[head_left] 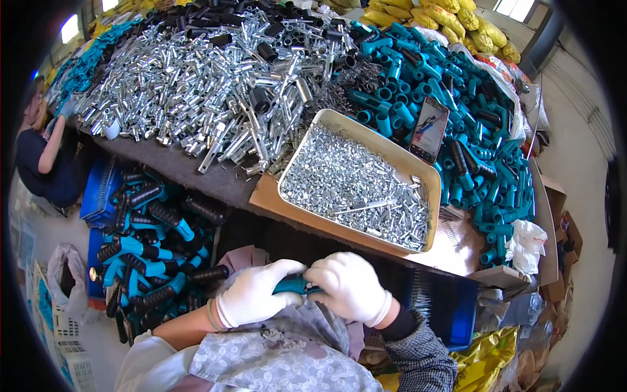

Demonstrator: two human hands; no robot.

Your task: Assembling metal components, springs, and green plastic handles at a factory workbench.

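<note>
In front of the parts tray (434, 199), left hand (251, 297) and right hand (353, 287) close fingers around a teal tool handle (290, 285), seemingly steadying both ends.

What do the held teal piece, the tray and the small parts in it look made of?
Teal piece: probably smooth plastic, given its even colour; painted metal is possible.
Small parts: shiny metal, perhaps plated, judging by their silvery glints.
Tray: cream-coloured plastic or enamelled metal; its rounded corners and smooth rim fit both.
</note>
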